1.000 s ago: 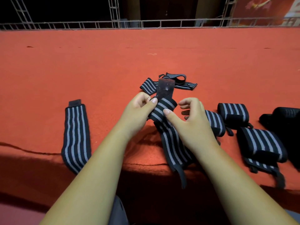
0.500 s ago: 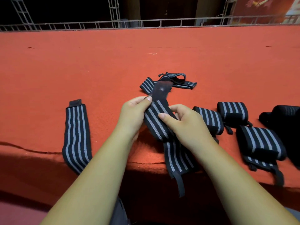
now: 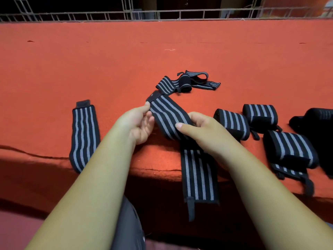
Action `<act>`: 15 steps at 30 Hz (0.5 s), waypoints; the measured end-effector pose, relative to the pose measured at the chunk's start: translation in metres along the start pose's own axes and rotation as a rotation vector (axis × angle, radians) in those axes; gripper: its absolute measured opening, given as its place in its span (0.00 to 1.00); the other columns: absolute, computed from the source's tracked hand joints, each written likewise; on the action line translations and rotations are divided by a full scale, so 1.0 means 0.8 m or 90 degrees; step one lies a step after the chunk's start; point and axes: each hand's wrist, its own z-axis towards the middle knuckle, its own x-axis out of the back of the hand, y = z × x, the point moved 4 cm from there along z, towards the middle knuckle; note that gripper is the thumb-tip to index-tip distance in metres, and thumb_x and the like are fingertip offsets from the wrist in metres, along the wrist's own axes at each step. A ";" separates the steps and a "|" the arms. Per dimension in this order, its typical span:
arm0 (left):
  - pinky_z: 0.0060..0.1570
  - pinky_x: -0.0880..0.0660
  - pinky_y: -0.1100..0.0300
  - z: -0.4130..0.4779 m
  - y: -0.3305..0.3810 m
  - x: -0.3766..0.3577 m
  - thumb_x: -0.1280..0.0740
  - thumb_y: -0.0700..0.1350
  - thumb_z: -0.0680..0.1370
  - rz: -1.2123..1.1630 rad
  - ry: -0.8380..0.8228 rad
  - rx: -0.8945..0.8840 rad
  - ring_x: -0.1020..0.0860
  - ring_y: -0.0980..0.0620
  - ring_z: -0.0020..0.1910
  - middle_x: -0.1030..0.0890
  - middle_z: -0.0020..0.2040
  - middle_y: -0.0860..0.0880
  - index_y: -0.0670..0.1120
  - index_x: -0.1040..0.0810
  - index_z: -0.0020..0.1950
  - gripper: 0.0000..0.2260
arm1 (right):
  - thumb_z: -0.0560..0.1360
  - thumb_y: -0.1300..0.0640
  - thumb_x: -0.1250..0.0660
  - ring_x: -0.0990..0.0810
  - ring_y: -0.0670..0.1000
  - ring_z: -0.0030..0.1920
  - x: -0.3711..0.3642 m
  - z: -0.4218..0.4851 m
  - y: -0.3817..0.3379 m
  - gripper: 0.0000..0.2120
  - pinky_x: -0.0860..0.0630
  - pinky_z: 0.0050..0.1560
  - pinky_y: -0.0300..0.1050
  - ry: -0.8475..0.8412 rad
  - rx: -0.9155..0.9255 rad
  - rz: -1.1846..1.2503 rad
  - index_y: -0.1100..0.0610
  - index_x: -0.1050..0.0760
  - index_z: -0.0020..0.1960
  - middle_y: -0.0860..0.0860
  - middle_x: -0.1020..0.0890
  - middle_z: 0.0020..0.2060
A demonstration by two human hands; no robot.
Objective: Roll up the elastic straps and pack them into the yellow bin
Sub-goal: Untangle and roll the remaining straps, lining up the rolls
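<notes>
1. At the left of the frame, a flat strap [image 3: 84, 136] is lying untouched over the table [image 3: 108, 60] edge, waiting its turn
2. The left hand [image 3: 138, 123] is pinching the held strap [image 3: 169, 116] near its black tab end, which was standing upright a second ago and is now lying lowered toward the upper left
3. The right hand [image 3: 203, 130] is gripping that strap's middle, with the tail hanging off the table edge; the strap is being straightened, so rolling seems about to begin
4. At the right, rolled straps [image 3: 232, 123] are sitting ready; the yellow bin is not showing

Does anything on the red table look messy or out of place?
The far strap lies tangled and looped, unlike the rolled straps on the right. The held strap hangs over the table edge.
</notes>
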 end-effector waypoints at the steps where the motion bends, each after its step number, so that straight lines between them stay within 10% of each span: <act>1: 0.22 0.24 0.67 0.000 0.003 0.002 0.32 0.47 0.87 -0.033 -0.001 -0.004 0.20 0.60 0.23 0.19 0.28 0.53 0.49 0.20 0.50 0.07 | 0.83 0.51 0.28 0.12 0.54 0.58 -0.002 0.000 0.000 0.07 0.19 0.68 0.61 -0.010 0.006 0.017 0.52 0.17 0.59 0.49 0.10 0.54; 8: 0.52 0.20 0.45 0.015 0.012 0.010 0.42 0.52 0.91 -0.015 -0.050 -0.136 0.12 0.47 0.48 0.11 0.51 0.50 0.50 0.23 0.64 0.10 | 0.81 0.51 0.25 0.15 0.42 0.49 -0.005 0.004 0.000 0.23 0.21 0.50 0.39 0.015 0.012 -0.151 0.31 0.25 0.70 0.40 0.16 0.56; 12: 0.45 0.19 0.53 0.012 0.021 0.012 0.40 0.52 0.90 -0.028 -0.018 -0.208 0.13 0.47 0.55 0.14 0.59 0.49 0.50 0.23 0.64 0.09 | 0.81 0.48 0.27 0.13 0.46 0.50 -0.003 0.013 0.011 0.10 0.18 0.59 0.50 0.061 -0.064 -0.200 0.48 0.17 0.61 0.45 0.11 0.50; 15: 0.59 0.18 0.49 0.007 0.026 0.016 0.36 0.50 0.89 -0.008 0.022 -0.291 0.13 0.46 0.59 0.13 0.60 0.50 0.49 0.21 0.56 0.08 | 0.84 0.51 0.28 0.10 0.51 0.48 -0.024 0.014 0.018 0.07 0.16 0.57 0.53 -0.027 -0.081 -0.041 0.54 0.15 0.54 0.50 0.09 0.46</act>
